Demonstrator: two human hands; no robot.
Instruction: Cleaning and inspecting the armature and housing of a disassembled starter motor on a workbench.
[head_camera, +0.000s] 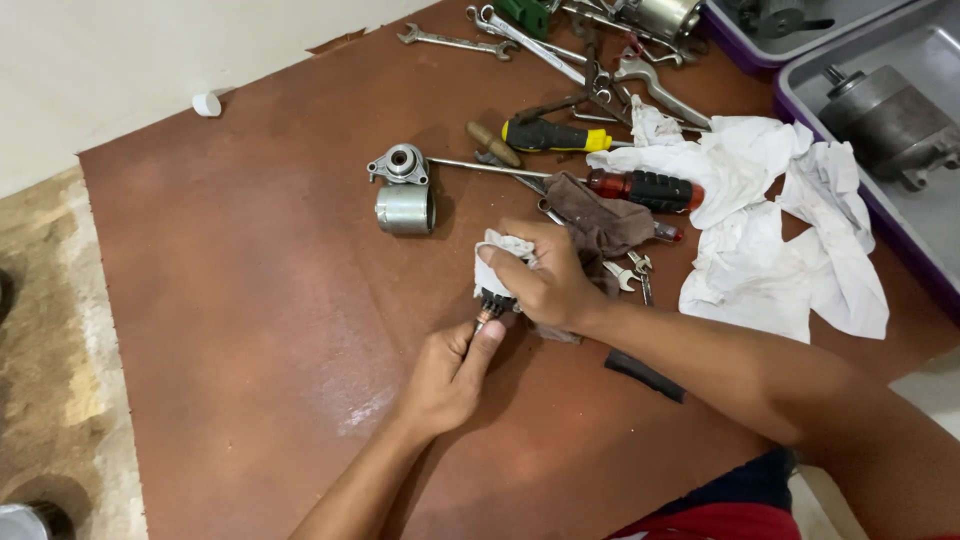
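worktop (250, 300) crowded with wrenches (560, 50), screwdrivers (640, 188) | right hand (545, 285) wraps a white rag (497, 252) round small motor part (493, 300) at centre | left hand (445, 375) pinches its shaft tip (484, 319) | risk: thin pinch slips, part drops, rolls

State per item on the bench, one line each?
Left hand: pinching the small part's shaft end.
Right hand: pressing a white rag around the small part.
Housing: lying on its side, untouched.
Yellow screwdriver: lying loose.
Red screwdriver: partly on white cloth.
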